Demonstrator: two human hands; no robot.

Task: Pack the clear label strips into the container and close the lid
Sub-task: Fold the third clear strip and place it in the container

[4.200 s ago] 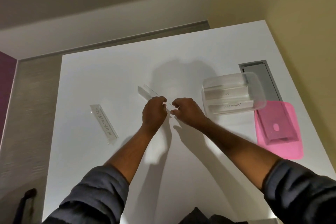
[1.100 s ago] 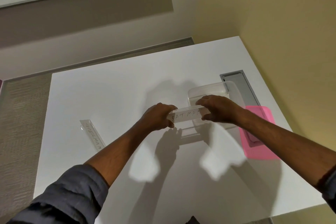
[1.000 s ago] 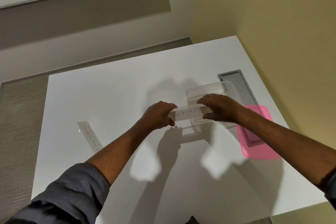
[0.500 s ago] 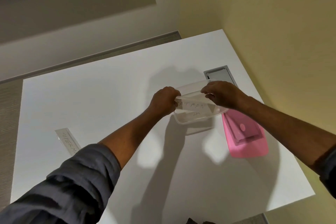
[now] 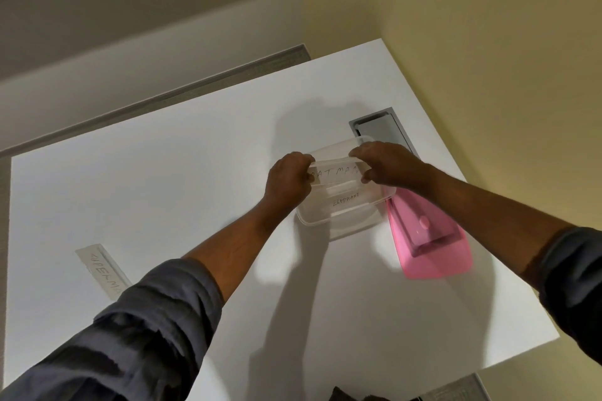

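both hands pinch the batman strip (image 5: pixel 335 172) by its ends — left hand (image 5: pixel 288 181), right hand (image 5: pixel 386 168) — holding it over the open container (image 5: pixel 338 221), so packing is underway; next, i judge, lower it flat beside the elephant strip (image 5: pixel 346 203) and let go.

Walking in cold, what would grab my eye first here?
Two hands, left hand and right hand, holding a clear strip marked BATMAN over an open clear container mid-table. Beside it, to the right, lies a bright pink lid; another strip lies far left.
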